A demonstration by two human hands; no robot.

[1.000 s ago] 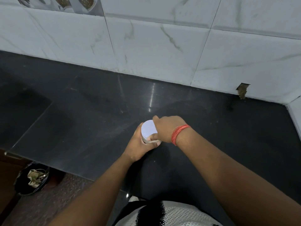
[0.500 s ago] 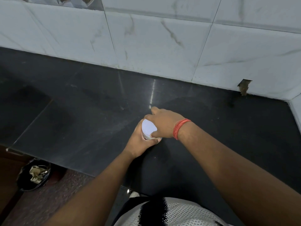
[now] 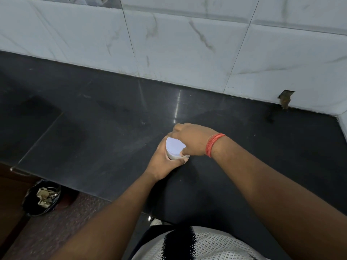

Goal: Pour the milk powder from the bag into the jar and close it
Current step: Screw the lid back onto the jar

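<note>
On the black counter (image 3: 93, 128) we wrap our left hand (image 3: 165, 162) around the jar (image 3: 173, 156), mostly hidden; our right hand (image 3: 191, 139) clamps its white lid (image 3: 174, 147). We see no bag.

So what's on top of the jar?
A white lid sits on top of the jar. The right hand grips the lid's far side, the left hand wraps the jar. What's inside is hidden.
</note>
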